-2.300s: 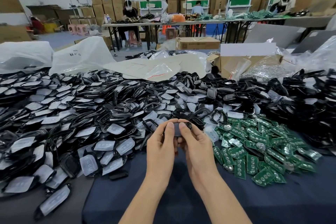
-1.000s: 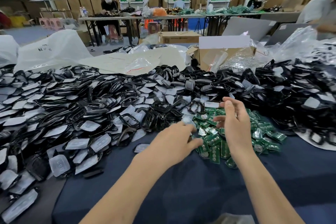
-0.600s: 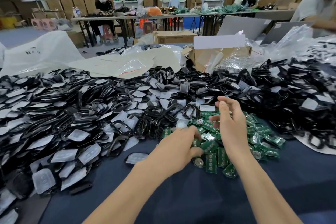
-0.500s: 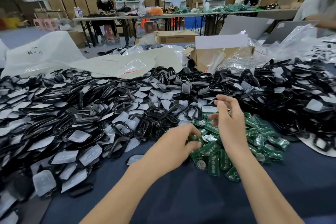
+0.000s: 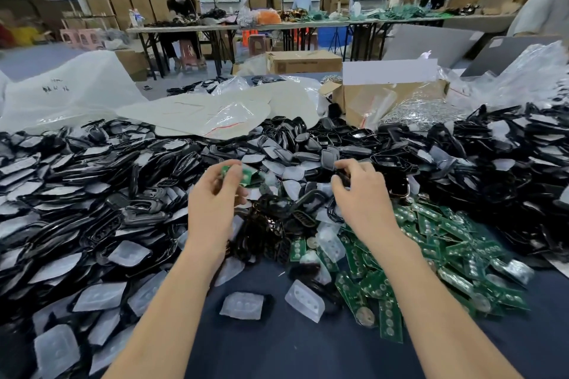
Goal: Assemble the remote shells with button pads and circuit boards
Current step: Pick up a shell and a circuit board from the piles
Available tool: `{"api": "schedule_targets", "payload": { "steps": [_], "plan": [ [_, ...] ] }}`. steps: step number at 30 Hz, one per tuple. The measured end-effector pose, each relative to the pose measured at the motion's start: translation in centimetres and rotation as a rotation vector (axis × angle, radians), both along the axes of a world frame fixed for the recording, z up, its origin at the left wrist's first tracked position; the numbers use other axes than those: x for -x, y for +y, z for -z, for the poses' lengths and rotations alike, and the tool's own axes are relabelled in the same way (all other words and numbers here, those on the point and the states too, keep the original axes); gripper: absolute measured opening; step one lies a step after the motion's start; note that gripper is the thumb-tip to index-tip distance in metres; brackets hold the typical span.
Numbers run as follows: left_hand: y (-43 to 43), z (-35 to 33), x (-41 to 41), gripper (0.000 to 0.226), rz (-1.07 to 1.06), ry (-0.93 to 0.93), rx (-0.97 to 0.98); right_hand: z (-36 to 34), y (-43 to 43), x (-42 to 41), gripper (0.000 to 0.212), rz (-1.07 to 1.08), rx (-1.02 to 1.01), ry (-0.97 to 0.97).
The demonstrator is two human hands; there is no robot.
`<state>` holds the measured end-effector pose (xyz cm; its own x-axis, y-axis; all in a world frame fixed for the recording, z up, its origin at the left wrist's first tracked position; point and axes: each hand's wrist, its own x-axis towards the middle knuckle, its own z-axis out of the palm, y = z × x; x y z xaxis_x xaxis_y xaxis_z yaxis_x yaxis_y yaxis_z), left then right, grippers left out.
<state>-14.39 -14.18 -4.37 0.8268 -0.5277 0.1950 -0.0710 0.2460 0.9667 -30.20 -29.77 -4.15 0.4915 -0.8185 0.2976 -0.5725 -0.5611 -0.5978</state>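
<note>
My left hand [image 5: 212, 203] is raised over the black pile and pinches a green circuit board [image 5: 243, 174] between thumb and fingertips. My right hand [image 5: 363, 194] reaches into the heap of black remote shells [image 5: 308, 203], its fingers curled on a black shell piece [image 5: 343, 177]; the grip is partly hidden. A spread of green circuit boards [image 5: 431, 243] lies to the right of my right arm. Translucent button pads [image 5: 243, 304] lie loose on the dark blue table [image 5: 277, 348] in front of me.
Black shells with clear pads cover the left [image 5: 77, 194] and far right [image 5: 508, 163] of the table. Plastic bags [image 5: 212, 114] and an open cardboard box [image 5: 391, 95] sit behind the piles. Other people work at long tables [image 5: 277, 24] in the background.
My left hand has lifted a green circuit board out of the green pile and moved left. My right hand has left the boards and reached into the black shells.
</note>
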Motion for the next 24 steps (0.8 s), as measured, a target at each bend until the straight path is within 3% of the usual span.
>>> {"api": "schedule_targets", "payload": {
  "steps": [3, 8, 11, 13, 19, 24],
  "plan": [
    [-0.3, 0.4, -0.4, 0.020, 0.044, 0.126, 0.098, -0.1, -1.3, -1.5, 0.041, 0.043, 0.057, 0.076],
    [-0.5, 0.4, -0.8, 0.021, 0.096, 0.214, 0.217, -1.2, -3.1, -4.4, 0.057, 0.045, 0.114, 0.323],
    [-0.6, 0.5, -0.9, 0.025, 0.081, 0.238, 0.218, -1.2, -3.6, -5.3, 0.044, 0.043, 0.202, 0.468],
    [-0.6, 0.5, -0.9, 0.027, 0.084, 0.256, 0.229, -1.2, -3.8, -5.4, 0.034, 0.030, 0.251, 0.458],
    [-0.9, 0.7, -0.3, 0.022, 0.179, 0.265, 0.217, -1.7, -3.6, -2.7, 0.034, -0.029, 0.166, 0.113],
    [-1.1, 0.7, 0.4, 0.019, 0.207, 0.225, 0.200, -1.9, -1.1, -0.7, 0.024, -0.202, -0.468, -0.492]
  ]
}}
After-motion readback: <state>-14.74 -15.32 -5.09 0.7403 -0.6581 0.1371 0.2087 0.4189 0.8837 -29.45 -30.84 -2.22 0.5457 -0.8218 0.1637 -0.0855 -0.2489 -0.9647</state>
